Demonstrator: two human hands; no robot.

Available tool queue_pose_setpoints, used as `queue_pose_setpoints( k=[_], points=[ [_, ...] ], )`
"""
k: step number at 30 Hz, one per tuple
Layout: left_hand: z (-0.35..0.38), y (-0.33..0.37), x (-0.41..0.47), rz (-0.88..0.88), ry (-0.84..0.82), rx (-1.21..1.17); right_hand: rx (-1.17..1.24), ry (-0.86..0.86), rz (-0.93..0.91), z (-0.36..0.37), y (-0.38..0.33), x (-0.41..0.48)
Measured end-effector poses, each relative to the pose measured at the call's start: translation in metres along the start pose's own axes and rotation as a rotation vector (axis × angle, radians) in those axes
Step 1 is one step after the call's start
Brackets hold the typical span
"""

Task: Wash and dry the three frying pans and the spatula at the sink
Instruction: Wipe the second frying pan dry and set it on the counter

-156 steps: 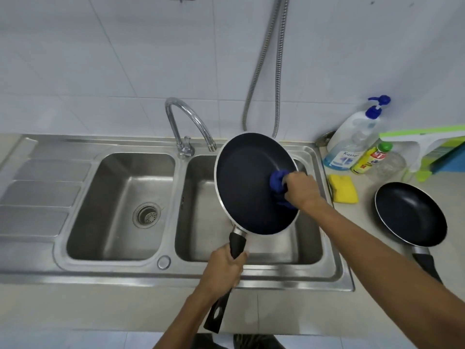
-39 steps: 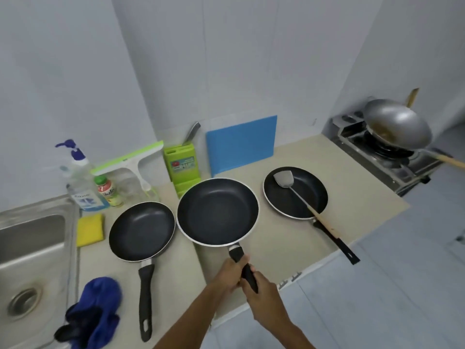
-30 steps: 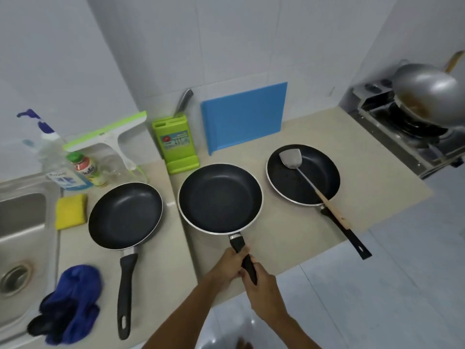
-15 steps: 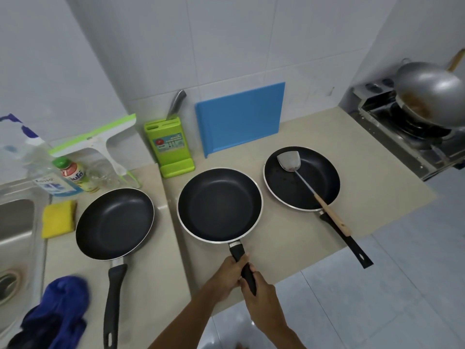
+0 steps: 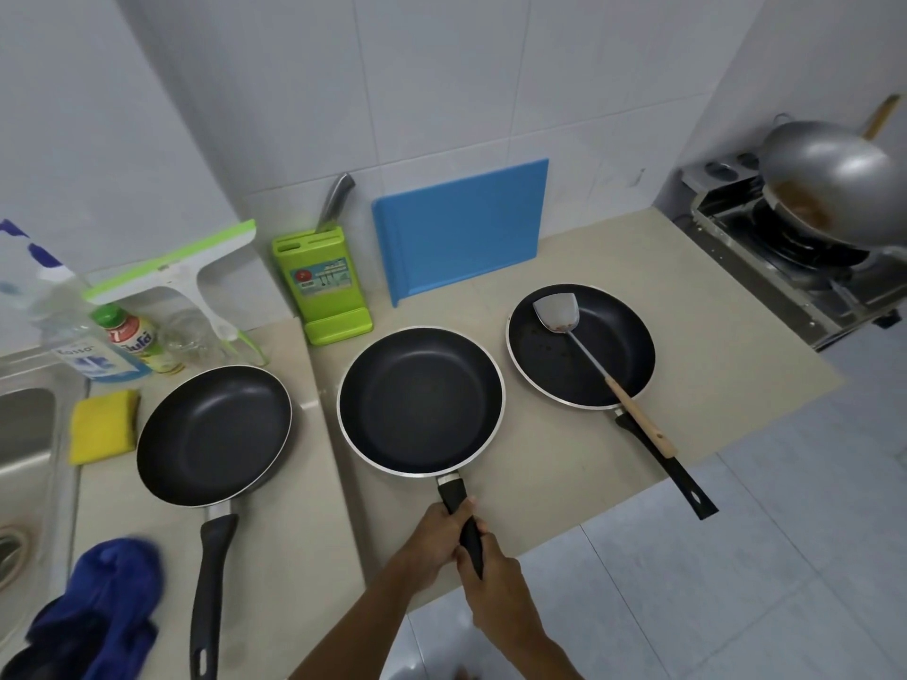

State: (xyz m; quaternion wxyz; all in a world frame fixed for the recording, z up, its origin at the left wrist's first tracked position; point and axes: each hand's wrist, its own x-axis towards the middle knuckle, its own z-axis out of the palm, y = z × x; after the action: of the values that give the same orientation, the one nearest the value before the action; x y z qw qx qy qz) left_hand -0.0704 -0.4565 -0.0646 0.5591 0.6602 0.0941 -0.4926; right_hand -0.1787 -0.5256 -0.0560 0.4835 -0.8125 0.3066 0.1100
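The light is even, cool and diffuse, fairly bright, with no hard shadows; only a faint soft shade lies under the rim of the middle frying pan (image 5: pixel 419 402), whose dark inside carries a broad dull sheen. The wok (image 5: pixel 834 179) at the upper right shows a pale glare patch. Wide-angle distortion bends the joints of the tiled wall (image 5: pixel 441 90) toward the edges. The blue cloth (image 5: pixel 105 611) at the lower left and the pump bottle (image 5: pixel 59 306) at the left edge are smeared, while the centre is sharp.

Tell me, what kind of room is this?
Probably a home kitchen: a steel sink at the left, a knife block by the tiled wall, and a wok on a gas stove at the right.
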Motion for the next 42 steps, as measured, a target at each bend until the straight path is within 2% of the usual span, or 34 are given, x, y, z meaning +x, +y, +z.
queue_pose_setpoints(
  k=[16, 37, 42],
  points=[
    [0.006, -0.014, 0.012, -0.001, 0.098, -0.001, -0.103, -0.05, 0.009, 0.003, 0.01, 0.006],
    [0.016, -0.013, 0.014, -0.041, 0.142, 0.009, -0.061, -0.07, -0.008, 0.007, 0.026, 0.014],
    [0.019, -0.005, 0.003, -0.05, 0.218, 0.23, -0.122, -0.105, -0.028, -0.005, 0.028, 0.012]
  ],
)
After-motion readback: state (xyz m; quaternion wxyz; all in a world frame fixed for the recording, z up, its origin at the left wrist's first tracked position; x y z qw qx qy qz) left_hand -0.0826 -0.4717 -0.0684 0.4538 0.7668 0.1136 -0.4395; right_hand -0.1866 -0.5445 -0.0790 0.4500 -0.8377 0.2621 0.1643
